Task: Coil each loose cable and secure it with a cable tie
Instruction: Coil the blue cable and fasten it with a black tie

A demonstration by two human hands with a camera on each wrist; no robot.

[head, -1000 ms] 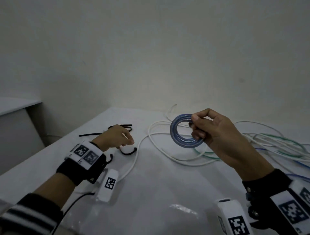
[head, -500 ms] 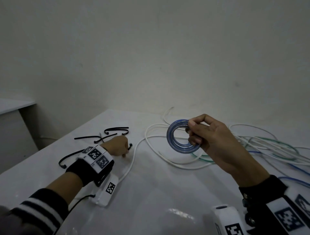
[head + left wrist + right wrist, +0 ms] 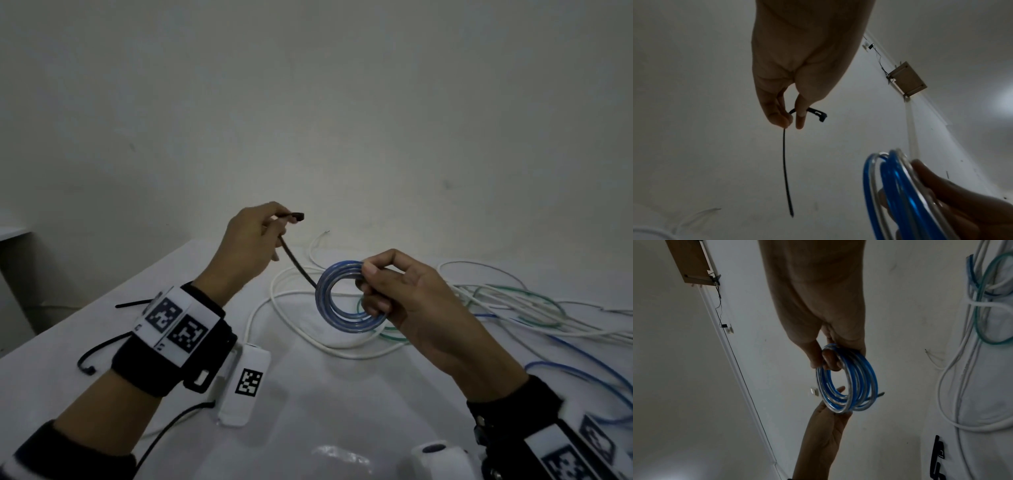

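Pinched between the thumb and fingers of the left hand point(image 3: 248, 245), a black cable tie point(image 3: 294, 255) is held up above the tabletop point(image 3: 308, 404), its locking head pointing right and its tail hanging down toward the blue coil point(image 3: 346, 298). In the left wrist view the tie point(image 3: 786, 170) is seen curving over one fingertip, with the strap trailing straight down from the closed fingers point(image 3: 777, 113). The coiled blue cable is gripped in the right hand point(image 3: 407, 301), the thumb laid over its upper right side and the fingers curled through the ring; it is held upright in the air, clear of the tabletop. From the right wrist view several turns of the coil point(image 3: 849, 382) are seen stacked side by side, blue with pale, shiny strands, and a short cable end is seen sticking out to the right. Loose white cables point(image 3: 301, 329), a green cable point(image 3: 513, 301) and a further blue cable point(image 3: 582, 353) are spread in a tangle across the tabletop behind and to the right of the hands. More black cable ties point(image 3: 99, 353) are left lying on the tabletop by the left wrist.
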